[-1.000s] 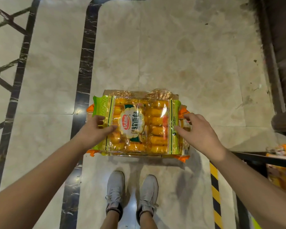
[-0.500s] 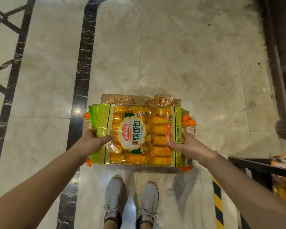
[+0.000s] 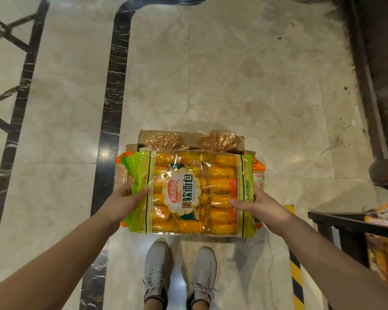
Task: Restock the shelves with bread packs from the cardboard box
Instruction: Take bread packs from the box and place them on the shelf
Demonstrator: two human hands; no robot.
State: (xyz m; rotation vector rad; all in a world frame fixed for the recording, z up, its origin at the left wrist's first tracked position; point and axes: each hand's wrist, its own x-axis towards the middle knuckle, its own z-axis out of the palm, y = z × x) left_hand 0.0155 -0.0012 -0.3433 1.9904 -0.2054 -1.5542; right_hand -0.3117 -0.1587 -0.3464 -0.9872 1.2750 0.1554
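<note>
Right now my left hand [image 3: 121, 202] pinches the crumpled green end of the wide clear-film pack of golden bread rolls [image 3: 195, 193], thumb on top and fingers hidden beneath. My right hand [image 3: 260, 204] grips the opposite green end the same way. The pack lies flat in the middle of the frame, over the open brown cardboard box [image 3: 143, 136] on the marble floor [image 3: 233, 86]. I cannot tell whether it is clear of the packs under it.

My worry is the grip itself. I have only the thin sealed ends, so the weight of the rolls hangs between my hands. The glossy film looks slippery, and the left end is bunched up, so I think that side could slide out and tip the pack back into the box. Squeezing harder to stop that would likely crush the soft rolls nearest my thumbs.

At the upper edge of the box, two gold-crimped bags [image 3: 166, 142] stand just beside the pack's far edge. A careless lift could drag them over.

The black metal shelf [image 3: 336, 218] is at the lower right of the frame, with orange packs [image 3: 385, 214] on it. Swinging across, I could catch the film on its front edge. The box also sits just ahead of my grey shoes [image 3: 157, 269], so stepping without looking could mean kicking it.
</note>
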